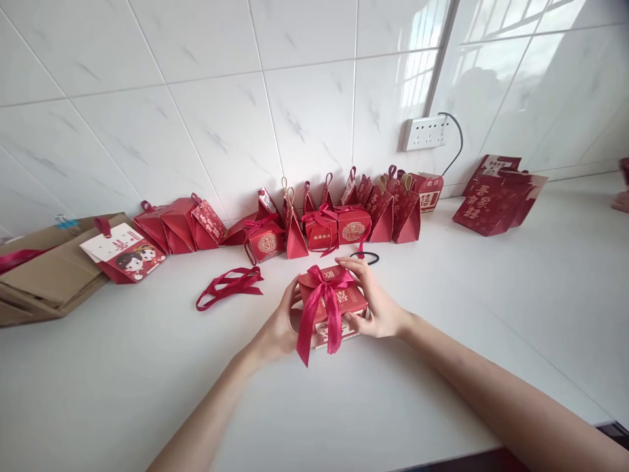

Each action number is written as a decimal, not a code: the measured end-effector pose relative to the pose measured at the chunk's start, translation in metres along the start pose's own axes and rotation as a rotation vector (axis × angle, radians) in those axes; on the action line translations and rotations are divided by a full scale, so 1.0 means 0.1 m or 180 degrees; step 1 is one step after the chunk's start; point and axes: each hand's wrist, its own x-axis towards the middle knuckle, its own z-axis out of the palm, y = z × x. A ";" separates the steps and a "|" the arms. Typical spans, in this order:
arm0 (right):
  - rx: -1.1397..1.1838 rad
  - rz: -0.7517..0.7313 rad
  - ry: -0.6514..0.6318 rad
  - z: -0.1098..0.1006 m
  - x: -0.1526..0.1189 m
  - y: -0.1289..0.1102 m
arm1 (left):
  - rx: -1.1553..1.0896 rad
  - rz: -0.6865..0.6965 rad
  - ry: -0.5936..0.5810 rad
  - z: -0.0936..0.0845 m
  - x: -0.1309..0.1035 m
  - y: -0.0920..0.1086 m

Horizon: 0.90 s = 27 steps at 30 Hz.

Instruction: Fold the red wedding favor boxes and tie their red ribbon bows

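Between my two hands is a red gift box (350, 296) with gold characters and a dark pink ribbon bow (326, 284) on top, its tails hanging over the front. My left hand (281, 328) wraps the box's left side, its fingers partly hidden behind it. On the right side, my right hand (376, 305) grips the box, with fingers along the back top edge and the thumb near the front. A loose loop of red ribbon (230, 287) lies on the white counter (275, 413) to the left. A black cord loop (369, 257) lies just behind the box.
Along the tiled wall stands a row of red gift boxes (322, 231), several with ribbon loops. Brown cardboard (54, 275) and a box with cartoon figures (130, 252) sit at left. More red boxes (491, 204) stand at right. A power strip (425, 133) is on the wall.
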 end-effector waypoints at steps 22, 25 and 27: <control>-0.0113 0.1886 -0.0508 0.16 -0.10 0.12 | 0.0476 0.0682 0.3556 -0.59 0.12 0.09; -0.0117 0.2050 -0.0636 0.19 -0.10 0.15 | 0.0748 0.0522 0.4357 -0.98 0.05 0.05; -0.0113 0.2146 -0.0667 0.19 -0.10 0.16 | 0.0984 0.0369 0.4701 -1.24 -0.05 -0.01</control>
